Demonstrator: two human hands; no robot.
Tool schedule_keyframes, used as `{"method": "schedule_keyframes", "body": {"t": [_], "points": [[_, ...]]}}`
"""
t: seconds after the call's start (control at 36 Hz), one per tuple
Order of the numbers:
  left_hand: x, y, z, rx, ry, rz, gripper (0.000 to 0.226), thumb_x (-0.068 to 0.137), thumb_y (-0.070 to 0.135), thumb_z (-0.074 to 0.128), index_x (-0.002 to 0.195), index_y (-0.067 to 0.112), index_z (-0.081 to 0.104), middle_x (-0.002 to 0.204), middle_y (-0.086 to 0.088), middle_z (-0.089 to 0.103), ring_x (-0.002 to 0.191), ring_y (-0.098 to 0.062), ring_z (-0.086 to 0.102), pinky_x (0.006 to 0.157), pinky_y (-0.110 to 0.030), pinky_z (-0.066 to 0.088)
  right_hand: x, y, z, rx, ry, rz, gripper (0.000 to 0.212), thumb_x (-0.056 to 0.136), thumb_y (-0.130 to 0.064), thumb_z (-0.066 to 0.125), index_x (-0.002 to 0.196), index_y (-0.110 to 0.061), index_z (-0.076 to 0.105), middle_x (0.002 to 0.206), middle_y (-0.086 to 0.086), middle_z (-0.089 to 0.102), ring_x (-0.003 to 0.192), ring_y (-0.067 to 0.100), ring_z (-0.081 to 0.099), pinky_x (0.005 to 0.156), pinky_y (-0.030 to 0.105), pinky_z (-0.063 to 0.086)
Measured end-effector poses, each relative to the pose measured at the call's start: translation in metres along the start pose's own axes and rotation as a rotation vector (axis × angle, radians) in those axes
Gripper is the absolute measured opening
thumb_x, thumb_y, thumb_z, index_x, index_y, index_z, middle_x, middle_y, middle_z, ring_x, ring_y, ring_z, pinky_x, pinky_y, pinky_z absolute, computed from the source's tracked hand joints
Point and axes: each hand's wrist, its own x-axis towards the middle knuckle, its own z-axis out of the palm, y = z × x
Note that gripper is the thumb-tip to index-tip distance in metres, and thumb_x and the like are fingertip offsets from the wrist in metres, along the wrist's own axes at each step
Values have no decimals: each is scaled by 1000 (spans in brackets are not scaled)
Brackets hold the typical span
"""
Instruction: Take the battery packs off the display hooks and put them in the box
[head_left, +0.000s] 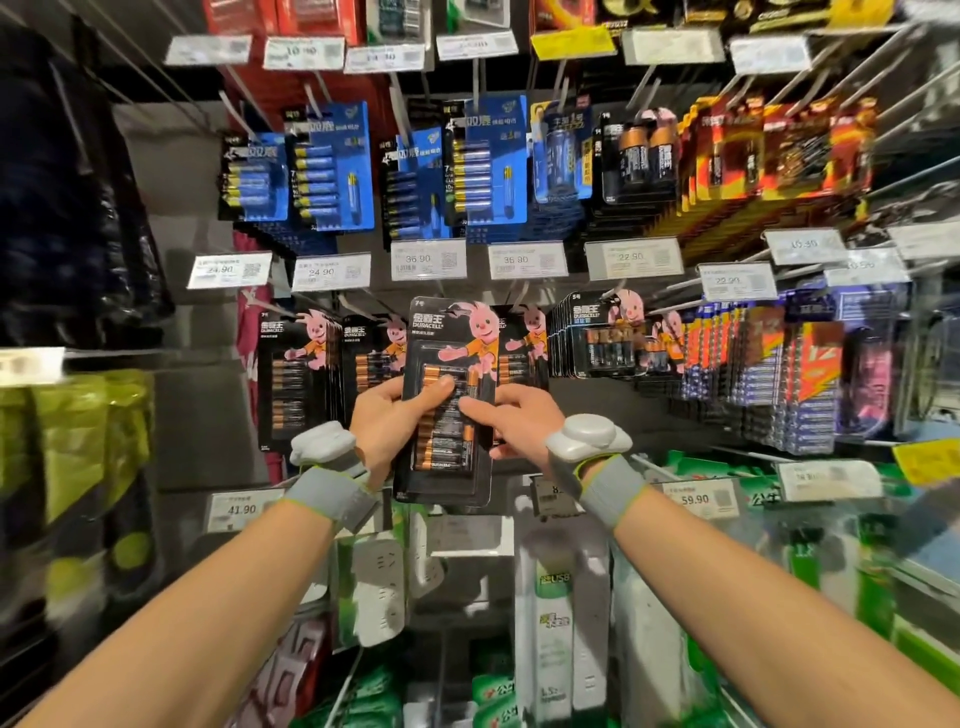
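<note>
Forearms: two bare forearms, left (208, 597) and right (753, 587), reach up from the bottom of the frame toward a shop's battery wall.
Wrists: each carries a grey band, left (327, 491) and right (608, 488), topped by a white device.
Left hand (387, 421): clamped on the left edge of a black battery pack (447, 452), thumb laid across the front and fingers out of sight behind the card.
Right hand (519, 421): gripping the same pack's right edge, thumb pressed on the blister beside the left thumb.
Battery pack: held upright between both hands, in front of the middle row of the display; the card shows a pink rabbit above copper-topped cells. Whether its top is on a hook cannot be told.
Same row: matching rabbit packs hang just left (291, 374) and just behind to the right (524, 348) on wire display hooks (358, 307).
Row above: blue battery packs (332, 166), with a white price tag reading 36.90 (428, 259) under them.
Below the hands: a price tag reading 41.90 (241, 509) and white power strips (379, 587) in green packaging.
Edges: blurred.
</note>
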Motion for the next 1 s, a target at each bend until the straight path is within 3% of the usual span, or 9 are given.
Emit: {"method": "schedule_keyframes", "body": {"t": [0.14,0.25,0.33,0.42,0.5,0.64,0.75,0.89,1.0], "points": [[4,-3,4,58,-35,19,29,79,34,79,101,15,75,94,-1,76,84,-15,72,81,-31,54,0,2,-5,-28,62,-47,18,86,-29,70,81,-15,61,70,2,55,72,21,58,54,27,51],[8,-3,12,163,-67,34,26,82,41,75,95,18,75,72,10,69,63,-3,58,61,-17,43,3,5,-14,-51,151,-54,19,83,-32,72,87,-16,65,85,9,68,88,33,67,83,46,55],[13,-6,15,217,-74,42,24,82,43,75,73,22,67,52,15,54,53,-5,47,55,-21,37,2,3,-26,-82,186,-64,18,85,-34,70,88,-17,64,76,4,62,74,23,61,72,35,51],[17,-9,19,194,-103,46,23,79,42,77,74,22,68,60,8,60,62,-12,51,62,-26,41,3,1,-36,-109,200,-61,24,86,-35,68,96,-14,65,88,12,68,86,28,64,79,36,51],[17,-8,28,196,-125,55,16,86,31,73,78,19,67,56,11,62,56,-3,55,52,-15,45,5,1,-41,-107,213,-51,25,85,-35,69,96,-13,66,99,17,70,95,32,66,88,44,53],[20,-4,39,230,-115,78,18,89,27,71,94,9,69,70,4,66,52,7,57,47,-9,43,10,2,-51,-106,247,-53,26,83,-38,70,96,-15,66,96,15,71,93,33,67,87,47,53],[26,-2,45,234,-104,88,35,86,34,73,106,5,69,86,-6,67,78,-13,60,61,-20,49,13,-1,-56,-97,273,-65,31,85,-37,69,103,-12,67,97,13,70,94,29,66,83,39,51],[37,-5,52,281,-55,132,50,85,42,73,114,3,67,95,-4,68,81,-11,58,53,-10,43,20,-4,-61,-73,282,-59,28,85,-34,69,100,-10,68,81,5,68,83,25,65,82,39,53],[44,-6,53,301,-47,142,52,85,44,72,114,1,67,96,-4,70,85,-12,61,65,-13,43,26,-5,-63,-77,281,-60,28,85,-34,70,100,-10,67,80,5,68,83,25,67,83,41,56]]}}
